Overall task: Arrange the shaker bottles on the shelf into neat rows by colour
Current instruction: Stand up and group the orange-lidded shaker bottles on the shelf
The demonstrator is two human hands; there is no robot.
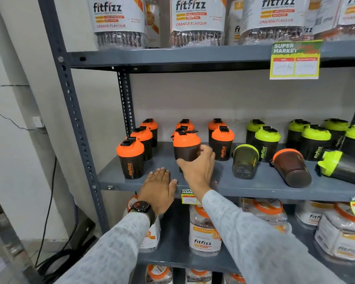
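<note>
Dark shaker bottles with orange or lime-green lids stand on the grey middle shelf point(254, 185). My right hand point(199, 167) is shut on an upright orange-lid shaker point(186, 143) near the shelf front. My left hand point(159, 187) lies flat and open on the shelf edge, just right of another orange-lid shaker point(130, 157). More orange-lid shakers stand in rows on the left, green-lid shakers point(267, 143) on the right. Three shakers lie on their sides: a green-lid one point(244, 161), an orange-lid one point(291, 167) and a green-lid one point(342, 167) at the far right.
Large fitfizz jars point(197, 19) fill the upper shelf, and more jars point(205, 234) sit on the shelf below. A yellow price tag point(295, 60) hangs from the upper shelf edge. The rack's perforated grey upright point(78, 128) stands at the left, with black cables by the wall.
</note>
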